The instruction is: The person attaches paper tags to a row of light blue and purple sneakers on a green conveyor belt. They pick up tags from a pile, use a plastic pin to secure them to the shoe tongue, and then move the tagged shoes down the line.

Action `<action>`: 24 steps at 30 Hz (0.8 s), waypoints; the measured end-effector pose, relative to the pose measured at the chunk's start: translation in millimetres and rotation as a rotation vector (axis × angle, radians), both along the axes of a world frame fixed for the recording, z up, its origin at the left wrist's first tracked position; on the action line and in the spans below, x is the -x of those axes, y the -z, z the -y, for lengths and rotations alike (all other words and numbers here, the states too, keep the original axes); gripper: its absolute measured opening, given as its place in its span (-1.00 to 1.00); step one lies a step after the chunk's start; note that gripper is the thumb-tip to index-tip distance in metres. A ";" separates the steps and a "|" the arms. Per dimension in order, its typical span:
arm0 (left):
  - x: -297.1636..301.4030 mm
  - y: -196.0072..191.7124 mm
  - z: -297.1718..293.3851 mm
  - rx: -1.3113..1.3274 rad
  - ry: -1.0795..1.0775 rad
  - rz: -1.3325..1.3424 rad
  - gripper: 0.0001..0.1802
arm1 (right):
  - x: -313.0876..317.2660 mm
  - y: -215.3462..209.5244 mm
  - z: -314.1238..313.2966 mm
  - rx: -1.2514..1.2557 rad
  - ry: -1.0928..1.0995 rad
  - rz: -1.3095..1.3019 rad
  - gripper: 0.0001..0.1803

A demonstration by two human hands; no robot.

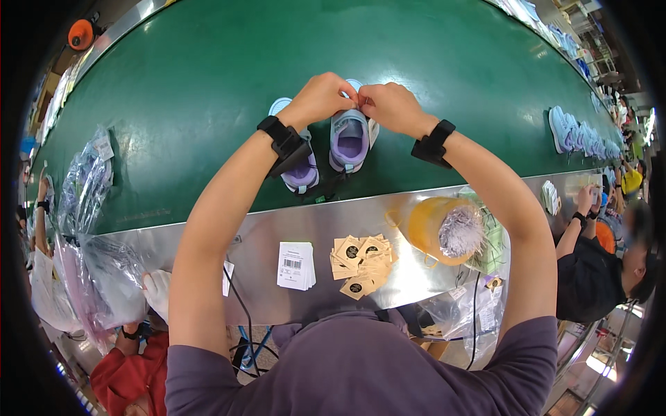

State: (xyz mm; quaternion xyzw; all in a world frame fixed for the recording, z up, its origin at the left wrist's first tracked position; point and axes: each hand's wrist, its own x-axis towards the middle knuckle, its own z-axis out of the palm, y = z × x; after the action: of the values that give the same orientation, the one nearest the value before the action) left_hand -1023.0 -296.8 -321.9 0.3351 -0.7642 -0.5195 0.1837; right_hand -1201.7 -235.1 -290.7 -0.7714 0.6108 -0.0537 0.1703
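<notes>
Across the green table, one lilac shoe sits at twelve o'clock, its mate at eleven. Left hand and right hand pinch nearly closed over the first's laces area; anything gripped is indiscernible. Tan cards, five o'clock, bear black printed circles; white cards, seven, a barcode.

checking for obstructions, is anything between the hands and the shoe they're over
Nothing visible: the left hand and right hand are at the front of the shoe. A white tag lies at its right side; the other shoe sits to its left.
</notes>
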 end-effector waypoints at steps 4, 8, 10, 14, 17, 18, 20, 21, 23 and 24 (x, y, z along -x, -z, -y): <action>2.5 -5.2 -4.3 0.297 0.002 0.042 -0.84 | 0.4 1.5 3.4 0.062 0.022 0.092 -0.79; -8.5 -11.6 -13.7 -0.093 -0.111 -0.051 -0.74 | 2.2 -5.3 9.2 -0.131 0.192 0.528 -0.70; -21.4 -15.8 -12.9 -0.757 -0.170 -0.380 -0.76 | 4.6 -13.5 12.6 -0.401 0.275 0.903 -0.67; -29.5 -14.9 -18.6 -0.789 -0.238 -0.576 -0.77 | 5.9 -25.4 13.1 -0.543 0.320 1.280 -0.66; -27.7 -10.2 -24.9 -0.708 -0.337 -0.507 -0.75 | 3.1 -27.6 12.0 -0.517 0.318 1.217 -0.68; -26.6 -8.8 -26.3 -0.715 -0.339 -0.540 -0.73 | 1.5 -27.1 12.0 -0.507 0.313 1.186 -0.68; -25.5 -6.0 -27.8 -0.735 -0.337 -0.598 -0.67 | -1.4 -25.5 12.6 -0.461 0.304 1.090 -0.71; -24.3 -4.7 -29.1 -0.731 -0.328 -0.611 -0.62 | -3.2 -24.2 12.8 -0.424 0.296 1.024 -0.72; -24.1 -2.6 -29.9 -0.715 -0.333 -0.631 -0.52 | -6.6 -21.7 13.3 -0.412 0.296 1.004 -0.74; -24.4 -1.9 -29.9 -0.708 -0.336 -0.637 -0.48 | -8.5 -20.4 13.3 -0.437 0.309 1.049 -0.74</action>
State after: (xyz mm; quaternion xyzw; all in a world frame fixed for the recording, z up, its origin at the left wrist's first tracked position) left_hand -998.6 -266.9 -320.0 0.3202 -0.3826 -0.7865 0.3639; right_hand -1193.2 -248.4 -270.3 -0.4908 0.5470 -0.3252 0.5952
